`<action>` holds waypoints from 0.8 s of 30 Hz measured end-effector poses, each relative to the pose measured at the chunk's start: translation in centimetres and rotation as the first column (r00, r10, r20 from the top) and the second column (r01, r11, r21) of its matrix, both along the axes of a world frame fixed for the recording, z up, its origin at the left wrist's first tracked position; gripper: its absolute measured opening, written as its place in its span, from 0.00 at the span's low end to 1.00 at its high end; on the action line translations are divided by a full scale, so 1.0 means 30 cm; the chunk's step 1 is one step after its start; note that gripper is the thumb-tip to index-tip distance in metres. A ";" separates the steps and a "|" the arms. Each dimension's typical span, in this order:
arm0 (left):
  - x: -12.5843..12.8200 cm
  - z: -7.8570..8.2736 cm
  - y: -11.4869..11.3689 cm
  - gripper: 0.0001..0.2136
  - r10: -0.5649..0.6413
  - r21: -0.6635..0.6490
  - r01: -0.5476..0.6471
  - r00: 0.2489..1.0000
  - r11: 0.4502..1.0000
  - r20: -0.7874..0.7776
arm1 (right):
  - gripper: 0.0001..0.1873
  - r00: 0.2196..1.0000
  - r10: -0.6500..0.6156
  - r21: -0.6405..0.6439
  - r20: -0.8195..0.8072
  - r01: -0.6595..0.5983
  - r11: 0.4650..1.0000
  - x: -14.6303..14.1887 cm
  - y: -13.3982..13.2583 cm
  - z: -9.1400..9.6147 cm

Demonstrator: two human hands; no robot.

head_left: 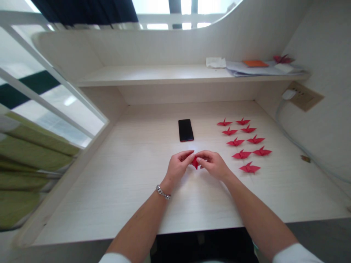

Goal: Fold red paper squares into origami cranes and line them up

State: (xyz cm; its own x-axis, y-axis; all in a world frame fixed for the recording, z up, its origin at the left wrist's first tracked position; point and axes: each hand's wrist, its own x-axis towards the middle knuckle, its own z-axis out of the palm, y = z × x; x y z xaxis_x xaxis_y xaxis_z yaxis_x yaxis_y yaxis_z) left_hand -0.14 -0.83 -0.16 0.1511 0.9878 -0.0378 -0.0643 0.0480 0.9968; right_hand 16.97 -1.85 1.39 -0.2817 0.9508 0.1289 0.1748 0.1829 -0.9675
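Between my two hands, just above the desk's middle, is a small red folded paper piece (195, 163), partly covered by the fingers. My left hand (178, 165) pinches its left side with thumb and forefinger; a chain bracelet (162, 192) circles that wrist. On the other side my right hand (212, 164) closes its fingertips on the same paper. To the right, several red paper cranes (241, 155) stand in two slanting columns, wings spread. The nearest crane (249, 168) sits apart at the front of them.
A black phone (185, 130) lies beyond my hands on the pale desk (123, 175). The shelf (153, 75) above bears papers (236, 68), an orange sheet (255, 63) and a white tissue (215, 62). A cable (290, 140) runs down from the wall socket (305, 96) at right.
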 end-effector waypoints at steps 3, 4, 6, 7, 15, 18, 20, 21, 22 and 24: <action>-0.002 -0.007 0.002 0.20 0.000 -0.010 0.000 1.000 1.000 0.013 | 0.12 1.000 0.018 -0.030 -0.021 -0.019 0.999 0.001 -0.001 0.001; -0.003 -0.011 0.003 0.20 0.002 -0.011 -0.002 1.000 1.000 0.014 | 0.12 1.000 0.012 -0.023 -0.013 -0.013 1.000 0.001 -0.002 0.002; -0.005 -0.018 0.007 0.19 0.010 -0.015 -0.010 1.000 1.000 0.014 | 0.12 1.000 -0.006 0.020 0.023 0.006 1.000 0.000 -0.004 0.005; -0.006 -0.020 0.009 0.19 0.015 -0.018 -0.015 1.000 1.000 0.014 | 0.13 0.999 -0.016 0.051 0.045 0.014 0.999 -0.001 -0.005 0.005; -0.007 -0.025 0.017 0.18 0.031 -0.020 -0.031 1.000 0.999 -0.004 | 0.15 0.993 -0.023 0.144 0.118 0.006 0.990 -0.008 -0.008 0.001; -0.005 -0.025 0.016 0.18 0.036 0.006 -0.035 0.998 0.999 -0.051 | 0.15 0.991 -0.033 0.155 0.132 0.012 0.988 -0.009 -0.007 -0.004; -0.002 -0.023 0.013 0.17 0.043 0.024 -0.041 0.996 0.999 -0.085 | 0.15 0.987 -0.053 0.167 0.153 0.027 0.986 -0.010 -0.005 -0.010; 0.000 -0.021 0.011 0.17 0.042 0.031 -0.039 0.994 0.999 -0.096 | 0.15 0.985 -0.065 0.171 0.162 0.037 0.985 -0.011 -0.004 -0.013; 0.001 -0.018 0.008 0.17 0.039 0.038 -0.036 0.994 0.999 -0.103 | 0.15 0.982 -0.077 0.174 0.170 0.047 0.984 -0.013 -0.003 -0.016; 0.005 -0.011 0.000 0.17 0.029 0.053 -0.023 0.994 0.998 -0.106 | 0.15 0.977 -0.108 0.179 0.185 0.075 0.981 -0.015 -0.002 -0.022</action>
State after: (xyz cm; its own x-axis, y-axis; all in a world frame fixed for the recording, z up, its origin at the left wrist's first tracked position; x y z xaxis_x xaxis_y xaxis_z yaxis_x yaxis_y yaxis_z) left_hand 0.01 -0.83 -0.49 0.1232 0.9924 -0.0017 0.0421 -0.0035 0.9991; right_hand 16.51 -1.92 0.74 -0.2302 0.9425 0.2424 0.3784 0.3162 -0.8700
